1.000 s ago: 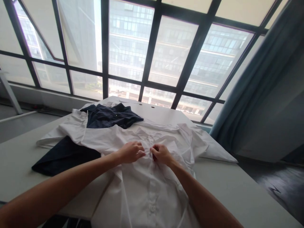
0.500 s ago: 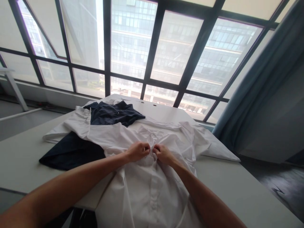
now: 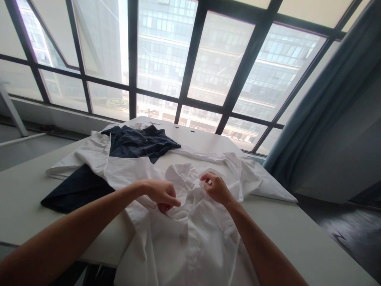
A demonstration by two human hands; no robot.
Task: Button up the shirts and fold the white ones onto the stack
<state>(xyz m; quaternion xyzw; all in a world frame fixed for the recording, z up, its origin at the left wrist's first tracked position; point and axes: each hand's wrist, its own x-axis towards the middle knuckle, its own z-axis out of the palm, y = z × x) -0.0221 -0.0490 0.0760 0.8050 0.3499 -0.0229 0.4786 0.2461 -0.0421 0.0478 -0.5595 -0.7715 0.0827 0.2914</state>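
A white button-up shirt [image 3: 175, 242] lies front up on the table, its lower part hanging over the near edge. The collar [image 3: 181, 172] points toward the window, and the neck opening gapes. My left hand [image 3: 163, 194] is closed on the fabric at the left of the opening, thumb on top and fingertips partly hidden in the folds. At the right of the opening, my right hand [image 3: 216, 186] pinches the shirt near the collar, thumb and forefinger curled into a loop. The buttons along the front strip are too faint to make out.
Behind the shirt lies a dark navy shirt [image 3: 139, 141], and more dark cloth [image 3: 79, 190] spreads at the left. Other white garments [image 3: 262, 180] rest at the right on the white table [image 3: 291, 234]. Windows and a blue curtain [image 3: 309, 115] stand beyond.
My hands have moved apart from the middle of the collar, the left one to the left and down, the right one to the right. The shirt's neck opening has spread wider.
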